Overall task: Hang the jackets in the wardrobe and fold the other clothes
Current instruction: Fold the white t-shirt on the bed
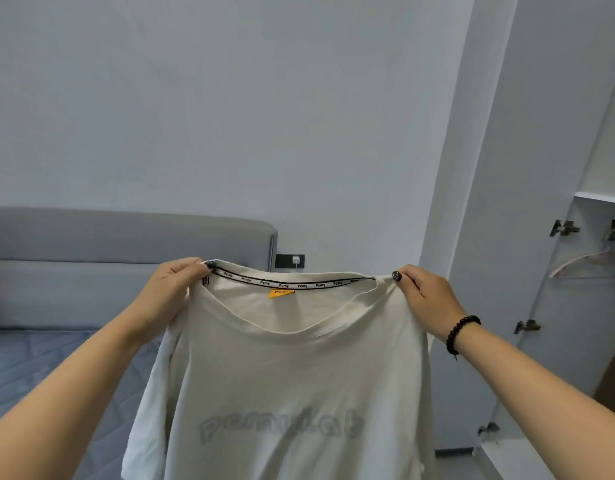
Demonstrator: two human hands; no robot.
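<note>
Cream T-shirt (281, 375) x1, pinched by L hand (171, 292) & R hand (427, 299)

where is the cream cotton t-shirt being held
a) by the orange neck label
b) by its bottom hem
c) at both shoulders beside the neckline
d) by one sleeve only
c: the left hand and right hand each pinch a shoulder of the cream cotton t-shirt, stretching the neckline between them.

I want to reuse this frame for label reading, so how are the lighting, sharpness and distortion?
Head view: soft, even light with no glare; the cream cotton T-shirt, pinched at the shoulders by the left hand and right hand, looks fairly sharp, its neck tape legible, though the orange neck label is blurred; wide-angle distortion tilts the white wardrobe door.
</note>
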